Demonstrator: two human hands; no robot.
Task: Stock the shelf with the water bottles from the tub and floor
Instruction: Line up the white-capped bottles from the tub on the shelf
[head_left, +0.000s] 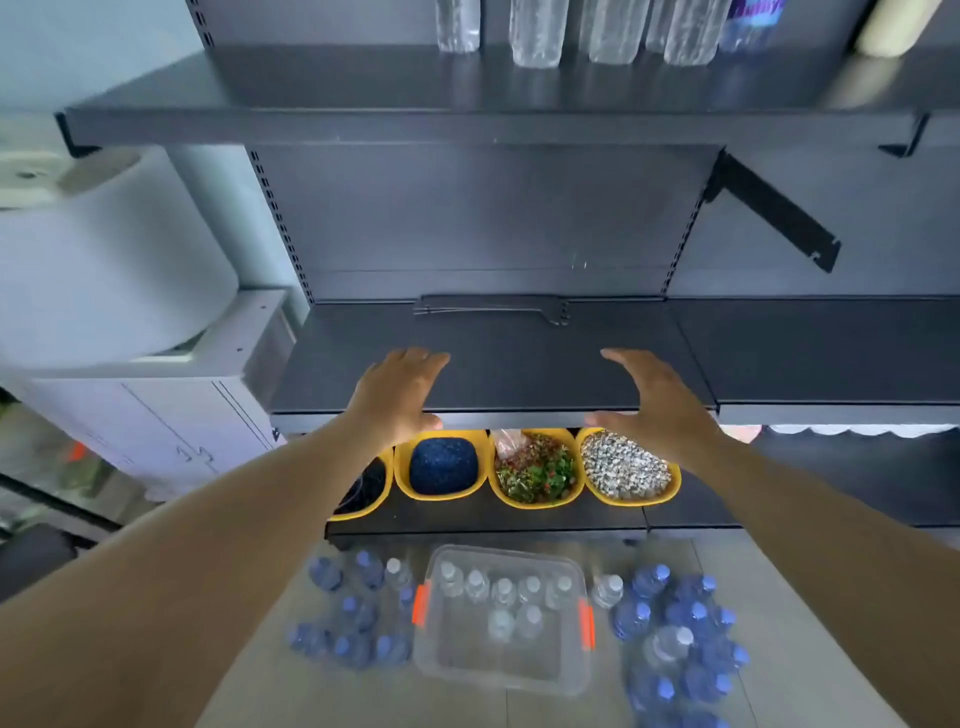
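Water bottles (680, 639) sit nearest us on the floor (810, 613), and we read the layout as a staging area: a clear tub (498, 670) with orange latches lies straight below our view, holding a loose handful of clear-capped bottles, while blue-capped bottles cluster in groups on either side of it, one group to the left (353, 613) and a larger one to the right. Keeping them right at the foot of the shelving puts every bottle within a short reach down.

Just beyond the tub, on the lowest shelf, we see a row of yellow bins (535, 499) filled with small goods, blue in one, mixed green and red in the next, pale pebble-like pieces in the third; a fourth on the left is partly hidden by our arm.

Above them our hands hover at the front lip of the middle shelf (493, 374). Our left hand (400, 395) and right hand (654, 395) both have fingers spread and relaxed, palms down and holding nothing; whether they touch the edge we cannot tell.

That middle shelf is bare apart from a dark metal bracket (493, 309) lying flat at the back, so we judge it the likely place for stock.

Farthest up, the top shelf (363, 98) already carries a row of clear bottles (535, 31) standing upright.
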